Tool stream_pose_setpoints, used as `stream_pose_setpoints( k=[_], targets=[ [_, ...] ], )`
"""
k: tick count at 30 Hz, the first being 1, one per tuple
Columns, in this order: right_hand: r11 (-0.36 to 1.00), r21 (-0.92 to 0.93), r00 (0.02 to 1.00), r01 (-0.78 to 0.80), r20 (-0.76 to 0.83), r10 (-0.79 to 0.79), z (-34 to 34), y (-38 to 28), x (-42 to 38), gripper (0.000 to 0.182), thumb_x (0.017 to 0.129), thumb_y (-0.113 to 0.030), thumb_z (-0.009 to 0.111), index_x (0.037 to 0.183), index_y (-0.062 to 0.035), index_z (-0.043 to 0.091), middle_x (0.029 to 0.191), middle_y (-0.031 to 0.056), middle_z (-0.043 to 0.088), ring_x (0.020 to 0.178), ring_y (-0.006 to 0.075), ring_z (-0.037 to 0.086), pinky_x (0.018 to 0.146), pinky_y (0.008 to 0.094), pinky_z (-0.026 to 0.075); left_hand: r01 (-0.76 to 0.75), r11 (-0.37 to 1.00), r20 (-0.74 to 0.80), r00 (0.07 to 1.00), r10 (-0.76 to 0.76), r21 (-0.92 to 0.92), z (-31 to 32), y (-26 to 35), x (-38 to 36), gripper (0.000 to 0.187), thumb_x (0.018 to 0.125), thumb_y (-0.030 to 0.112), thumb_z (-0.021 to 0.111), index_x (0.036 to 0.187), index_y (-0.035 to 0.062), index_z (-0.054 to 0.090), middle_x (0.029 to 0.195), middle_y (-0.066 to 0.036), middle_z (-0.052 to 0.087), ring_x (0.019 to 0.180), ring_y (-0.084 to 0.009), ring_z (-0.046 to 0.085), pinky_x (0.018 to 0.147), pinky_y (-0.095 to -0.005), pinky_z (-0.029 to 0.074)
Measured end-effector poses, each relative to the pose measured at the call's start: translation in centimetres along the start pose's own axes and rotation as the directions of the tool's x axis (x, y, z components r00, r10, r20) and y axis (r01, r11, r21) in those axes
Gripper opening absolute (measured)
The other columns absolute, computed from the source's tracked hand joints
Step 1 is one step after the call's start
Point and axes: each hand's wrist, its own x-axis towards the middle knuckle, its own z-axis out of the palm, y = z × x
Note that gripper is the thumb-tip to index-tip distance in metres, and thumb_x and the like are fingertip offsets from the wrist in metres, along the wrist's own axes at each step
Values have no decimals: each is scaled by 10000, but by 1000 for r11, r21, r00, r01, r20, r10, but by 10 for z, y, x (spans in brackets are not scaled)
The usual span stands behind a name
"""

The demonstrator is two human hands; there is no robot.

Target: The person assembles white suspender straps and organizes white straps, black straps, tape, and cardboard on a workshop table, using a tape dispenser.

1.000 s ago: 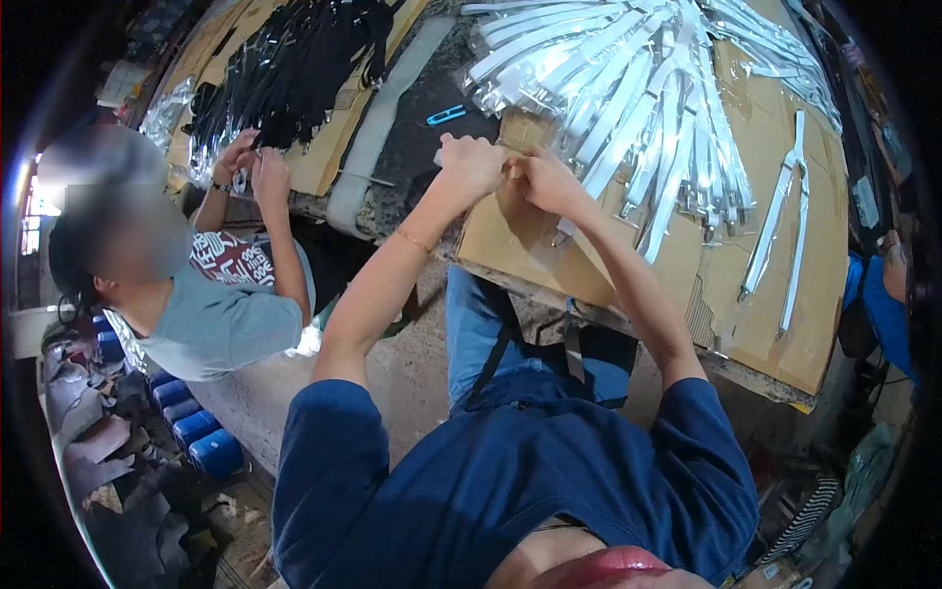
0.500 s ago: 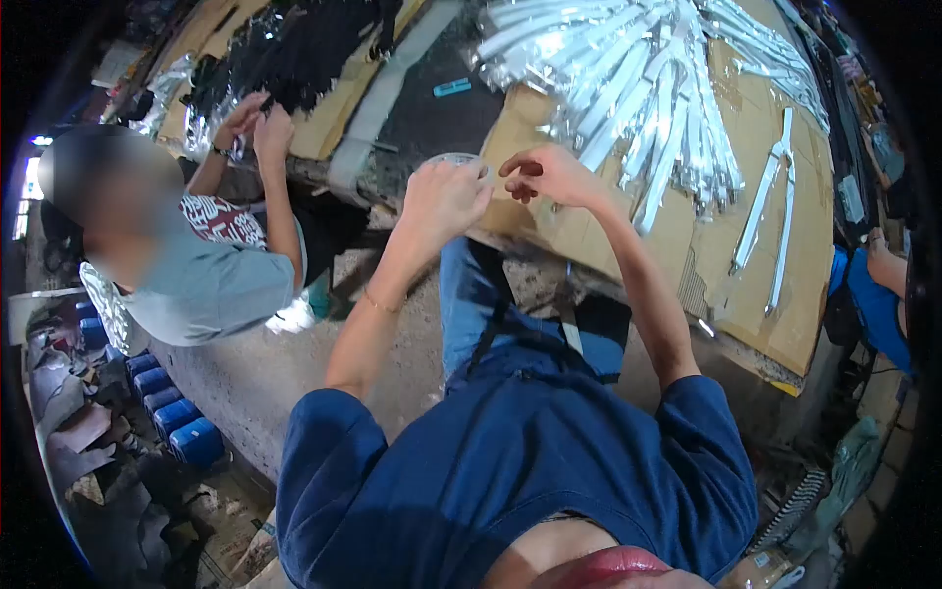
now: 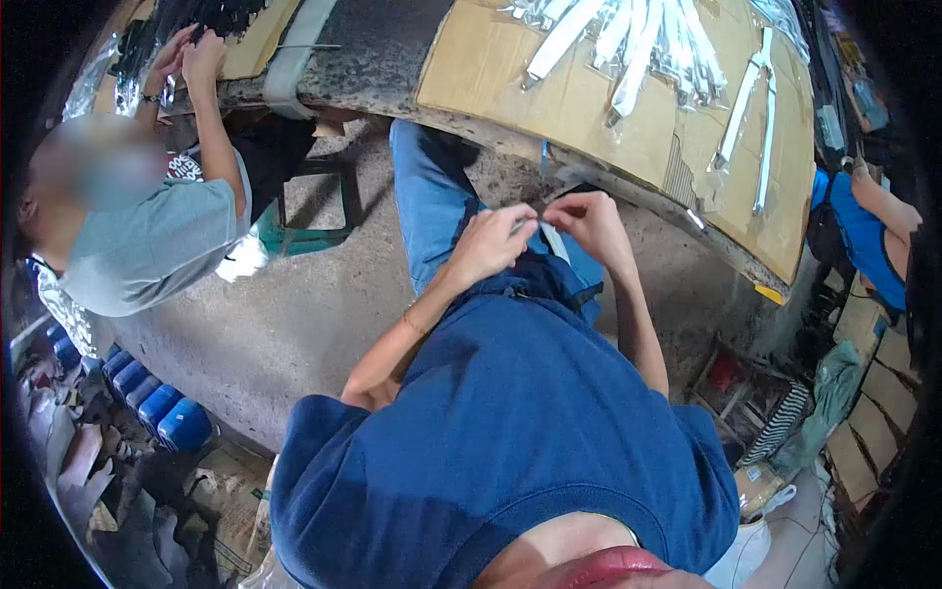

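Both hands have dropped from the tabletop to the lap: left hand (image 3: 491,243) and right hand (image 3: 592,224) pinch a small pale strip (image 3: 531,226) between them. Cardboard-covered table (image 3: 589,128) at twelve o'clock, bearing bagged white straps (image 3: 628,49); co-worker's hands (image 3: 186,54) at ten o'clock.

1. The table (image 3: 392,49) in front of me has a dark, speckled top.
2. Flat cardboard sheets (image 3: 589,108) lie on it, reaching its near edge.
3. White straps in clear wrap (image 3: 628,49) lie fanned on the cardboard.
4. One wrapped pair (image 3: 751,108) lies apart, toward my right.
5. Black straps (image 3: 211,15) lie on cardboard at the far left.
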Motion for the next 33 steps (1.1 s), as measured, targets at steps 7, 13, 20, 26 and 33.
stream_pose_setpoints(
  k=[7,13,20,26,33],
  targets=[
    [991,117,975,65,-219,-38,12,26,25,185,802,-136,760,933,-8,738,759,112,720,670,132,667,643,274,522,-104,958,-86,993,84,-267,10,-20,32,201,985,180,533,1102,21,574,689,-65,638,478,-122,593,450,-275,457],
    [939,-142,887,312,-310,-342,13,27,29,168,792,-133,753,906,-11,731,951,122,706,872,243,684,767,332,538,-132,928,-138,986,88,-349,21,-35,42,151,1011,168,504,1053,36,565,691,-56,633,457,-99,547,411,-260,417],
    [680,-448,683,581,-186,-706,10,31,46,87,807,-60,671,879,-17,693,1072,113,691,1025,288,648,880,374,527,-166,874,-190,978,86,-457,40,-57,68,154,1028,195,496,1003,51,548,651,-41,583,442,-104,518,398,-257,394],
    [618,-493,679,613,-71,-731,3,41,54,104,791,-32,640,891,-15,667,1094,114,687,1067,284,638,913,373,512,-220,877,-258,959,114,-428,48,-61,77,169,1037,206,482,1002,51,541,663,-46,576,453,-106,513,405,-253,397],
    [501,-542,607,675,22,-795,-5,38,57,135,752,-10,622,885,-30,624,1135,111,672,1149,274,609,961,375,503,-233,872,-268,955,123,-431,49,-63,77,168,1032,205,494,1002,46,540,678,-42,579,472,-95,521,412,-251,402]
  ],
)
